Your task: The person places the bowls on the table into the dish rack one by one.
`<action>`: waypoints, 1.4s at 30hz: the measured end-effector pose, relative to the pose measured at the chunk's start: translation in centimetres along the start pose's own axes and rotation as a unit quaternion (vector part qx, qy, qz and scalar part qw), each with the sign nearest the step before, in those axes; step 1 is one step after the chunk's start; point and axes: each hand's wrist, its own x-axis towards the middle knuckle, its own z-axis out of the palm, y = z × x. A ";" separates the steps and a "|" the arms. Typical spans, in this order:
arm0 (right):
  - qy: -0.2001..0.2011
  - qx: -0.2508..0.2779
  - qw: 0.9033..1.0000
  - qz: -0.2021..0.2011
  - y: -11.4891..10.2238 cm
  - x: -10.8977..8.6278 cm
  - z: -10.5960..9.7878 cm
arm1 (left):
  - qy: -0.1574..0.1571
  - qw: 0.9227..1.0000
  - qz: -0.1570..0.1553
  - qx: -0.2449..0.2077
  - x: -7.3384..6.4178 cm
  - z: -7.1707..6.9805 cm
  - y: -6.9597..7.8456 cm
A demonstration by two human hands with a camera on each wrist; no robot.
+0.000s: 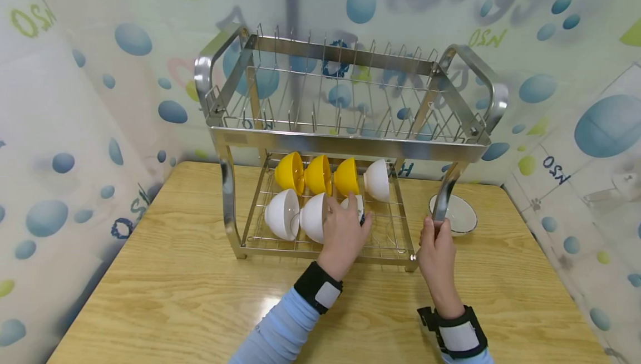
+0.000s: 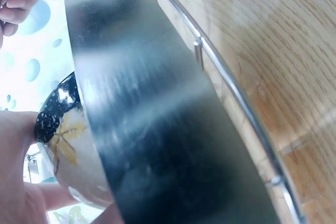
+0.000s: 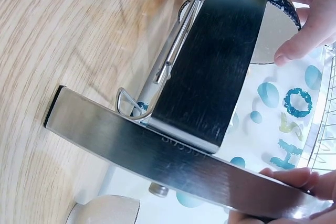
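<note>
My left hand (image 1: pixel 345 236) reaches into the lower tier of a metal dish rack (image 1: pixel 325 142). It grips a white bowl (image 1: pixel 359 203) with a dark speckled rim. A yellow leaf pattern shows on that bowl (image 2: pixel 84 161) in the left wrist view, partly behind the rack's flat front bar (image 2: pixel 142 98). In the right wrist view the thumb lies against the rim of the bowl (image 3: pixel 275 32), which stands on its side. My right hand (image 1: pixel 438 252) holds the rack's front right leg (image 1: pixel 444 191), fingers curled round the metal.
Three yellow bowls (image 1: pixel 289 173) and a white bowl (image 1: pixel 377 180) stand tilted along the lower tier's back row. Two white bowls (image 1: pixel 282 215) are in front, left of my left hand. Another white bowl (image 1: pixel 460 216) sits on the wooden table (image 1: pixel 200 297), right of the rack.
</note>
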 end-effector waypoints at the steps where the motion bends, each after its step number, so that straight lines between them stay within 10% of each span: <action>1: -0.001 -0.001 1.000 0.000 0.0 0.0 0.0 | -0.001 1.000 0.002 0.002 0.0 0.0 -0.1; 26: -0.019 -0.001 1.000 0.008 -0.3 -0.1 -0.4 | 0.025 0.992 0.053 0.111 -0.1 -0.4 -0.5; 42: -0.031 0.004 0.999 0.016 -0.3 0.1 -0.7 | -0.016 0.997 0.061 0.042 -2.0 -1.4 -0.7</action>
